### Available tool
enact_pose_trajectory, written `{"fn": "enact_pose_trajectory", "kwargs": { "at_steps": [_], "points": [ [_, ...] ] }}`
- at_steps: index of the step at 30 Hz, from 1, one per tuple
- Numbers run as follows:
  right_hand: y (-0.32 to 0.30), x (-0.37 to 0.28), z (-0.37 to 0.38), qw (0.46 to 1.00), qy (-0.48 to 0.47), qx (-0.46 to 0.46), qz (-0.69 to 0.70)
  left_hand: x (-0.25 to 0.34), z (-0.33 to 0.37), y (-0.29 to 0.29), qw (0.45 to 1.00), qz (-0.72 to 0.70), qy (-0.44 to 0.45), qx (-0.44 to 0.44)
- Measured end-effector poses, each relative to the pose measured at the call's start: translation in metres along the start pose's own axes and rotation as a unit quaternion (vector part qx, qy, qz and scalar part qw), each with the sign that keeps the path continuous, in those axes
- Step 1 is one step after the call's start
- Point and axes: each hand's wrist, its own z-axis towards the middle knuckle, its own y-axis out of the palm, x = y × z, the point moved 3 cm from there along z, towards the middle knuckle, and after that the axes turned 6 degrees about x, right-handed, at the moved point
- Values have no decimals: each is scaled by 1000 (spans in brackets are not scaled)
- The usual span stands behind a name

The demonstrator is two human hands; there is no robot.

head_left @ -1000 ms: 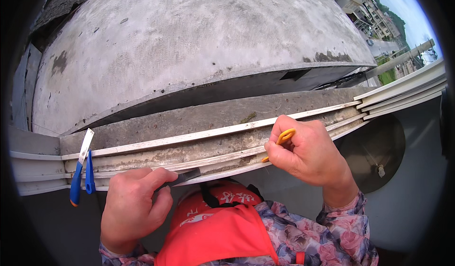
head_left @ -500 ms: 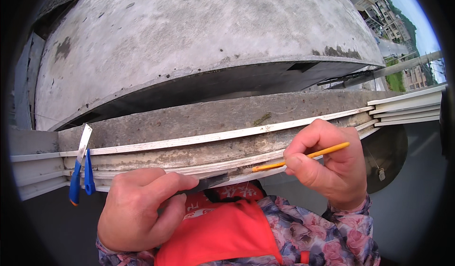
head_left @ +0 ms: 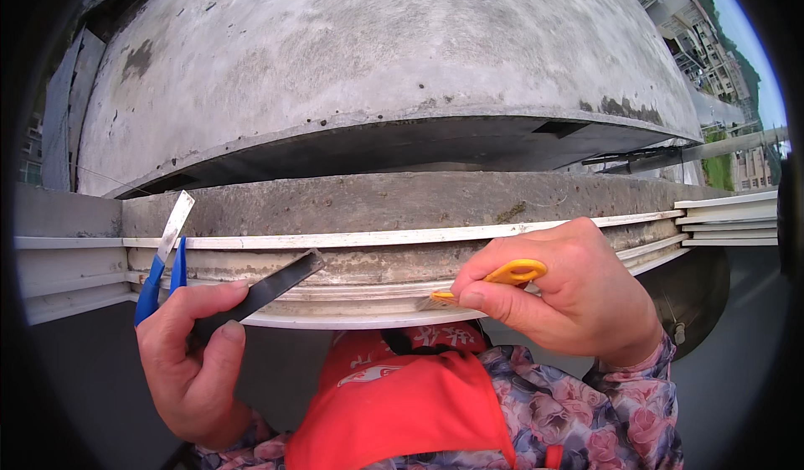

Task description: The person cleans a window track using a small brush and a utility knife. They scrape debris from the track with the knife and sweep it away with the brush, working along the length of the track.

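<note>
Spanning the whole upper part of the view, a broad grey concrete slab (head_left: 377, 51) is seen, stained and pitted, with a shadowed recess beneath its front edge. Below it a concrete ledge (head_left: 402, 202) runs from left to right, and along the ledge's front edge white profile strips (head_left: 419, 237) are stacked in steps, continuing past its right end. At the lower edge of the view an orange vest (head_left: 402, 411) over a floral sleeve (head_left: 603, 411) is visible.

The right hand (head_left: 569, 302) is held against the front edge of the ledge, right of its middle, its thumb and forefinger pinched on a small brush with a yellow handle (head_left: 494, 279). The brush's long axis lies nearly level, rising slightly toward the right; its bristled end points left and touches the lower white strip.

The left hand (head_left: 197, 353) is curled below the ledge's left part, thumb and fingers closed on a dark flat file (head_left: 268, 290). The file's long axis slants up to the right, its free end resting against the ledge's front.

Near the ledge's left end a blue-handled tool (head_left: 167, 256) with a pale metal blade is propped, leaning up to the right.
</note>
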Motion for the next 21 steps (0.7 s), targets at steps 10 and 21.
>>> {"fn": "enact_pose_trajectory", "kwargs": {
  "at_steps": [10,21],
  "points": [
    [1,6,0,999,4,-27,23,0,-11,8,999,-3,-34,8],
    [-19,18,-23,998,32,18,46,16,-7,28,979,99,-65,-166]
  ]
}}
